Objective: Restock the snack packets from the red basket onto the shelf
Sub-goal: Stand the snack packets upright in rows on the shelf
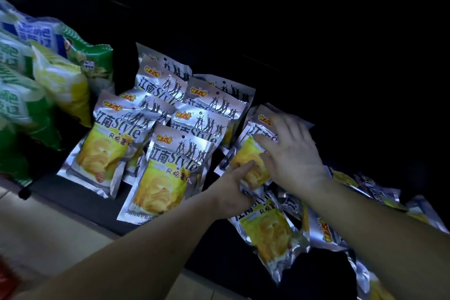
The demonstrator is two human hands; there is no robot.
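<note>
Two-handed, steadying a snack packet (248, 153) on the shelf (80, 198) beside standing rows (170, 148): pinching its lower edge with the left grip (233, 190), pressing flat-fingered with the right grip (294, 153); likely needing straightening next.

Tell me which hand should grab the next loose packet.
Right, probably. The right hand lies flat on the held packet with straight fingers, free to lift off; the left hand pinches that packet's lower edge, and the loose packets lie on the right side.
</note>
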